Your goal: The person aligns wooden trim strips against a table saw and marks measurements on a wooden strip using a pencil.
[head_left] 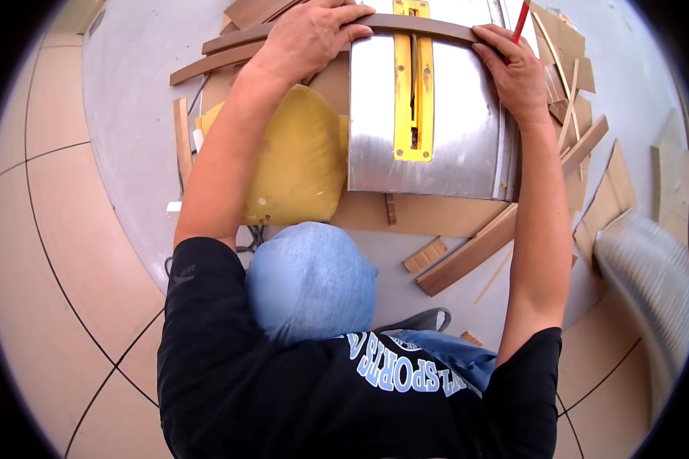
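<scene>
A long brown wooden strip (425, 27) lies across the metal table of a saw (467, 115), crossing the yellow slotted insert (402, 99) near the top of the view. My left hand (310, 37) grips the strip left of the insert, thumb and fingers closed on it. At the strip's right end, my right hand (519, 76) pinches it between thumb and fingers. A red pencil (521, 21) also sticks up from between the right hand's fingers. Inside the insert's slot is a dark narrow blade-like edge (414, 65), partly under the strip.
A yellow rounded housing (295, 157) adjoins the saw table's left side. Brown boards (467, 252) and offcuts lie on the floor, with cardboard (429, 214) below the saw. A ribbed silver duct (643, 252) stands at right. My bent knee (314, 279) is close to the saw.
</scene>
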### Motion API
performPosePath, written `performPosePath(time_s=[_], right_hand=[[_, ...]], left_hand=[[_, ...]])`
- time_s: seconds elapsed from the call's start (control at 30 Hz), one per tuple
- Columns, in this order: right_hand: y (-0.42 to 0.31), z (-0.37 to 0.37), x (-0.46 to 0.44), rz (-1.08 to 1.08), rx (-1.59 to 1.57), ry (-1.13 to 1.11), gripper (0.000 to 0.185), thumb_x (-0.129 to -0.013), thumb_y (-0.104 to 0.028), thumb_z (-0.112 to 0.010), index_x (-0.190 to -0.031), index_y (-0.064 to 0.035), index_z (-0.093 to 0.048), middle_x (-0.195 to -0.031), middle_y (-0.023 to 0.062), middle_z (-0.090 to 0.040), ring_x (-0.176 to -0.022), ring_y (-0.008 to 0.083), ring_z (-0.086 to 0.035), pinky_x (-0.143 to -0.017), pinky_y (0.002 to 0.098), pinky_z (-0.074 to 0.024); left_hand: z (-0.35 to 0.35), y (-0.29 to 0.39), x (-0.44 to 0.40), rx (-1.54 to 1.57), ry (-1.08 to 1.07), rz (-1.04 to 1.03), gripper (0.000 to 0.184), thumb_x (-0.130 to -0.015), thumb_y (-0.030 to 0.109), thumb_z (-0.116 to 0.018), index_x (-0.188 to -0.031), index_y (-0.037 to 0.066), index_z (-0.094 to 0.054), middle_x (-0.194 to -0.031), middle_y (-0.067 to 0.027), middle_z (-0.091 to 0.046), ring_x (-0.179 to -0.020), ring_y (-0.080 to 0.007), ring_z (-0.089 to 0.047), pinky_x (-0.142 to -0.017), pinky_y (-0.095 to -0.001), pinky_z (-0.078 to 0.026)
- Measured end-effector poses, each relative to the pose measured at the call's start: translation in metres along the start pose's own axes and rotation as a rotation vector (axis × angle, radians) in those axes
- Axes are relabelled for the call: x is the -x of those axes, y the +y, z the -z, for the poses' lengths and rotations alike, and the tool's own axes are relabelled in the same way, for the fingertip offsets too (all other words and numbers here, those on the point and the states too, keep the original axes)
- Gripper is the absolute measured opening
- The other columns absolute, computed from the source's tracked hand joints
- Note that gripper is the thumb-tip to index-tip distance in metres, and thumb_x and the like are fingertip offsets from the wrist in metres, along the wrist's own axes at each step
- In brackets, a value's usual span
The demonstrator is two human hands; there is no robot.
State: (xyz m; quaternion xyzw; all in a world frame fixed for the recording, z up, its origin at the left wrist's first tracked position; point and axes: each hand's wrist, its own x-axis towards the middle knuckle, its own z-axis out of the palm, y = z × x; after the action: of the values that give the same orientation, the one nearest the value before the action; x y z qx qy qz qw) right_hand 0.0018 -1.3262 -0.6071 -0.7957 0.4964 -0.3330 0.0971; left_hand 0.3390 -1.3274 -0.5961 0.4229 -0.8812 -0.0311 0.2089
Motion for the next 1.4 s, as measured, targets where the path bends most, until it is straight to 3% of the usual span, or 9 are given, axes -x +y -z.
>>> performPosePath(time_s=[0.2,0.3,0.6,0.97,1.4], right_hand=[[0.001,0.002,0.002,0.005,0.0,-0.019,0.026,-0.096,-0.023,-0.075,-0.121,-0.0153,-0.078,-0.121,0.005,-0.075,-0.115,0.0247,-0.068,-0.102,0.0347,-0.0538],[-0.001,0.003,0.004,-0.011,-0.004,-0.03,0.026,-0.096,-0.023,-0.075,-0.121,-0.0154,-0.078,-0.121,0.0049,-0.075,-0.115,0.0246,-0.068,-0.102,0.0348,-0.0539],[-0.006,0.005,0.005,-0.026,0.0,-0.037,0.026,-0.097,-0.023,-0.075,-0.121,-0.0151,-0.078,-0.12,0.0049,-0.075,-0.114,0.0239,-0.069,-0.101,0.0347,-0.0541],[-0.002,-0.002,-0.001,-0.007,0.007,0.006,0.026,-0.096,-0.022,-0.075,-0.121,-0.0139,-0.078,-0.12,0.006,-0.075,-0.116,0.0259,-0.067,-0.103,0.0361,-0.0529],[-0.004,0.001,0.003,-0.023,0.007,-0.003,0.026,-0.095,-0.023,-0.076,-0.119,-0.0146,-0.079,-0.121,0.0046,-0.076,-0.116,0.0253,-0.067,-0.102,0.0356,-0.0531]], left_hand=[[0.001,0.005,0.004,0.031,-0.044,0.077,0.038,-0.101,0.036,-0.063,-0.122,0.005,-0.072,-0.114,-0.0118,-0.068,-0.109,-0.029,-0.066,-0.097,-0.0372,-0.053],[-0.002,0.0,0.005,-0.046,-0.009,-0.067,0.039,-0.101,0.036,-0.063,-0.122,0.004,-0.072,-0.113,-0.012,-0.068,-0.106,-0.0289,-0.067,-0.096,-0.0373,-0.054],[0.006,0.008,0.005,0.046,-0.051,0.047,0.039,-0.101,0.036,-0.064,-0.123,0.004,-0.072,-0.112,-0.0116,-0.067,-0.103,-0.0291,-0.067,-0.093,-0.0377,-0.055],[0.008,0.002,-0.007,0.042,-0.1,0.114,0.035,-0.101,0.033,-0.064,-0.124,0.007,-0.072,-0.118,-0.0108,-0.067,-0.114,-0.0288,-0.064,-0.101,-0.0381,-0.052],[0.003,-0.003,-0.003,0.007,-0.052,0.05,0.036,-0.098,0.033,-0.069,-0.121,0.006,-0.073,-0.114,-0.0108,-0.068,-0.111,-0.0286,-0.065,-0.099,-0.0376,-0.053]])
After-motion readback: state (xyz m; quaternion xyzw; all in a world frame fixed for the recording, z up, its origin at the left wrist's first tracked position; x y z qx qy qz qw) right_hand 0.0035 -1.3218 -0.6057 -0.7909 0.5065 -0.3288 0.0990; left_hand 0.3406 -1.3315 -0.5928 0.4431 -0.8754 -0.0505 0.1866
